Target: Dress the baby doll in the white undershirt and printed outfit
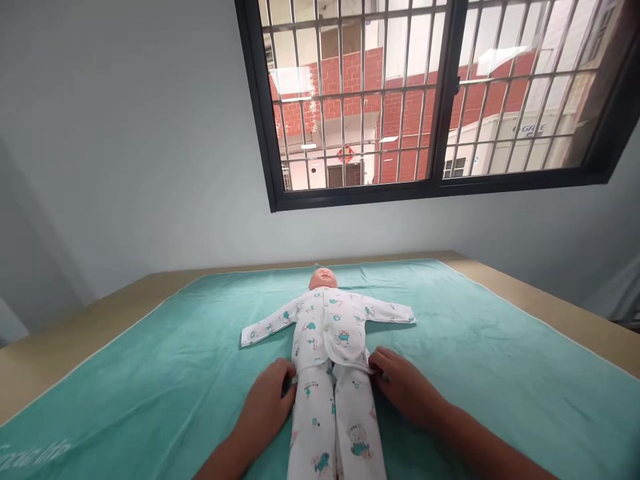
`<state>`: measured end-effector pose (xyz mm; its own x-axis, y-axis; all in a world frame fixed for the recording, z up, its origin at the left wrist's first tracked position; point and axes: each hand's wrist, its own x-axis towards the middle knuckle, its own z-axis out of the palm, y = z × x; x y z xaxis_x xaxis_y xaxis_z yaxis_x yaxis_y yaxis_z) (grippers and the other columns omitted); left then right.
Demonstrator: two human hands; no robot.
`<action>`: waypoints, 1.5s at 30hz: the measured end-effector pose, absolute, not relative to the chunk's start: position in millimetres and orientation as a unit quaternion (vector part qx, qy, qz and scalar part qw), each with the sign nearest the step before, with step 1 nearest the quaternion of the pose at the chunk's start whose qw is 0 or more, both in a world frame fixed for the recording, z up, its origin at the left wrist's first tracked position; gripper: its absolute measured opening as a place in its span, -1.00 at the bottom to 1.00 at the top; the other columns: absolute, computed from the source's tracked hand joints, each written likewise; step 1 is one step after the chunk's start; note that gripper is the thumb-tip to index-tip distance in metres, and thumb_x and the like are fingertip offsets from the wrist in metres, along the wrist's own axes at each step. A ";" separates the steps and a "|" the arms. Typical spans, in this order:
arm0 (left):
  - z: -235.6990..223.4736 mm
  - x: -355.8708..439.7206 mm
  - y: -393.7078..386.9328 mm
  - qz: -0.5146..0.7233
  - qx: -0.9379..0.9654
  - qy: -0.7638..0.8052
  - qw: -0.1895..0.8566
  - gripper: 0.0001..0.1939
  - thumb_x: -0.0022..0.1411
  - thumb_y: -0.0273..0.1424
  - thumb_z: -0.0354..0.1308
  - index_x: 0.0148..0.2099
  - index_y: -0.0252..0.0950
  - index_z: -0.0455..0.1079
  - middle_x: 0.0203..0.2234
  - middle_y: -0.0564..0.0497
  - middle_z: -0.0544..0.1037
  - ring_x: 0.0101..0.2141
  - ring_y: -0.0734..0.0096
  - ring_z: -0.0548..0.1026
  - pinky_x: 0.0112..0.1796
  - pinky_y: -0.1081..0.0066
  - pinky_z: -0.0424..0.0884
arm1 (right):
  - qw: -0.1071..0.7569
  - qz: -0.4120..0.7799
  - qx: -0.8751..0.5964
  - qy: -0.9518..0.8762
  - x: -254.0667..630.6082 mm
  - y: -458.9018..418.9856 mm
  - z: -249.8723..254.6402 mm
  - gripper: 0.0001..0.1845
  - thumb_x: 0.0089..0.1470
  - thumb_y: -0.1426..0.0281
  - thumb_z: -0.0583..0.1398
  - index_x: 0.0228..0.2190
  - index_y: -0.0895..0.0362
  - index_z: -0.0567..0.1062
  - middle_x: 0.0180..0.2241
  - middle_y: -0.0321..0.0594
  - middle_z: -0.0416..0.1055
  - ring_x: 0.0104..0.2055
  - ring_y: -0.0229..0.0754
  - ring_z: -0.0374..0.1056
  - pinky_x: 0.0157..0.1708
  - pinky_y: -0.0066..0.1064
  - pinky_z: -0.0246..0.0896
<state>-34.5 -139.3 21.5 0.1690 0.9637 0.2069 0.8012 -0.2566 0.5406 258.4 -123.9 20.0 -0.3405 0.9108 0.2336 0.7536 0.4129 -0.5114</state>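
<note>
A baby doll (323,278) lies on its back, its head toward the wall. It wears a white printed long-sleeved shirt (327,323) with the sleeves spread to both sides. White printed pants (315,420) cover the legs, their waist tucked under the shirt's hem. My left hand (270,397) is at the left side of the waist, fingers curled at the edge of the pants. On the other side, my right hand (400,380) has its fingers closed at the clothing's edge, by the shirt's hem. What exactly the fingertips pinch is partly hidden.
A green towel (200,360) is spread under the doll on a wooden-coloured table (117,303). Behind it rises a pale wall (150,167) with a dark-framed, barred window (360,193).
</note>
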 end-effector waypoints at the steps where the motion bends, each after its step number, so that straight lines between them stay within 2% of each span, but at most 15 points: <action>1: 21.3 -34.4 -138.2 0.266 0.745 0.594 0.150 -0.87 0.25 -0.36 -0.08 -0.35 -0.22 0.22 -0.40 0.05 0.44 -0.37 0.36 0.37 -0.35 0.41 0.24 | 0.257 0.153 -0.517 -0.802 254.6 -123.4 20.9 -0.86 0.07 0.54 -0.01 -0.42 0.08 0.27 -0.33 -0.26 0.32 -0.32 -0.19 0.25 -0.34 -0.37 0.09; 5: 19.7 -40.9 -131.2 0.305 0.717 0.614 0.122 -0.83 0.28 -0.35 -0.14 -0.39 -0.22 0.14 -0.50 0.10 0.38 -0.44 0.40 0.33 -0.40 0.46 0.19 | 0.313 0.127 -0.534 -0.775 242.3 -130.6 20.7 -0.87 0.09 0.48 -0.01 -0.47 0.07 0.18 -0.41 -0.30 0.28 -0.40 -0.23 0.19 -0.41 -0.41 0.03; 9: 16.8 -45.3 -133.4 0.275 0.718 0.637 0.064 -0.89 0.24 -0.42 -0.11 -0.35 -0.23 0.18 -0.49 0.10 0.38 -0.44 0.42 0.34 -0.41 0.47 0.16 | 0.283 0.110 -0.562 -0.769 239.9 -142.4 14.1 -0.87 0.05 0.52 0.00 -0.48 0.08 0.21 -0.38 -0.27 0.32 -0.37 -0.22 0.22 -0.39 -0.40 0.00; 10: 15.9 -45.5 -134.7 0.252 0.721 0.643 0.055 -0.90 0.23 -0.45 -0.11 -0.29 -0.23 0.23 -0.47 0.09 0.40 -0.43 0.41 0.36 -0.41 0.46 0.15 | 0.270 0.104 -0.564 -0.773 240.7 -144.3 12.6 -0.88 0.05 0.53 0.00 -0.47 0.09 0.24 -0.36 -0.26 0.33 -0.35 -0.21 0.23 -0.38 -0.40 -0.01; 14: 13.3 -45.6 -139.8 0.190 0.749 0.634 0.035 -0.64 0.22 -0.52 -0.12 0.04 -0.23 0.26 -0.26 0.00 0.49 -0.24 0.32 0.43 -0.27 0.41 0.23 | 0.246 0.081 -0.555 -0.790 246.1 -148.0 9.6 -0.86 0.03 0.55 0.01 -0.42 0.10 0.31 -0.29 -0.23 0.36 -0.29 -0.20 0.26 -0.35 -0.40 0.01; 17: 13.6 -44.2 -142.4 0.194 0.774 0.602 0.025 -0.62 0.25 -0.52 -0.14 0.06 -0.23 0.30 -0.12 -0.04 0.47 -0.09 0.31 0.40 -0.12 0.37 0.24 | 0.269 0.104 -0.538 -0.792 252.0 -146.9 7.8 -0.85 0.01 0.55 0.03 -0.39 0.10 0.34 -0.29 -0.25 0.37 -0.29 -0.22 0.27 -0.33 -0.43 0.05; 20: 15.1 -40.6 -143.5 0.206 0.782 0.589 0.021 -0.61 0.26 -0.46 -0.08 0.12 -0.20 0.27 -0.05 -0.05 0.42 -0.07 0.31 0.39 -0.12 0.39 0.26 | 0.292 0.155 -0.523 -0.785 259.4 -139.7 8.5 -0.92 0.06 0.43 0.08 -0.43 0.11 0.36 -0.40 -0.30 0.38 -0.37 -0.24 0.26 -0.37 -0.44 0.05; 23: 16.4 -35.9 -143.2 0.196 0.777 0.597 0.013 -0.71 0.29 -0.41 -0.07 0.01 -0.19 0.35 -0.11 -0.02 0.44 -0.12 0.30 0.40 -0.17 0.38 0.26 | 0.302 0.185 -0.528 -0.772 267.0 -123.9 14.9 -0.68 0.14 0.25 0.05 -0.58 0.13 0.30 -0.53 -0.31 0.36 -0.44 -0.23 0.23 -0.42 -0.43 0.01; 26: 16.7 -33.1 -142.2 0.172 0.772 0.611 -0.003 -0.72 0.33 -0.43 -0.15 -0.15 -0.22 0.40 -0.19 -0.01 0.46 -0.19 0.31 0.41 -0.21 0.36 0.25 | 0.301 0.183 -0.548 -0.759 273.7 -102.9 20.4 -0.59 0.21 0.20 -0.05 -0.59 0.12 0.26 -0.53 -0.29 0.36 -0.47 -0.23 0.24 -0.45 -0.42 -0.04; 29: 16.0 -34.0 -140.7 0.163 0.768 0.619 -0.007 -0.69 0.35 -0.46 -0.20 -0.21 -0.22 0.40 -0.21 -0.01 0.46 -0.23 0.34 0.42 -0.24 0.38 0.25 | 0.255 0.097 -0.569 -0.775 279.5 -85.9 14.5 -0.65 0.22 0.25 -0.05 -0.54 0.11 0.26 -0.47 -0.26 0.38 -0.42 -0.20 0.26 -0.45 -0.41 -0.10; 34: 14.6 -37.3 -138.9 0.150 0.765 0.626 0.020 -0.73 0.33 -0.47 -0.16 -0.19 -0.23 0.38 -0.19 -0.02 0.46 -0.20 0.37 0.44 -0.21 0.41 0.29 | 0.198 -0.009 -0.565 -0.801 283.3 -80.3 -7.2 -0.81 0.19 0.42 -0.04 -0.42 0.09 0.30 -0.36 -0.23 0.41 -0.35 -0.18 0.30 -0.42 -0.39 -0.12; 45: 9.4 -46.8 -131.5 0.125 0.773 0.620 0.055 -0.72 0.32 -0.39 -0.14 -0.14 -0.17 0.42 -0.16 -0.04 0.52 -0.15 0.32 0.47 -0.13 0.40 0.35 | 0.166 0.002 -0.564 -0.809 279.1 -85.4 -1.5 -0.80 0.16 0.52 -0.05 -0.39 0.10 0.32 -0.33 -0.18 0.43 -0.31 -0.12 0.33 -0.39 -0.35 -0.09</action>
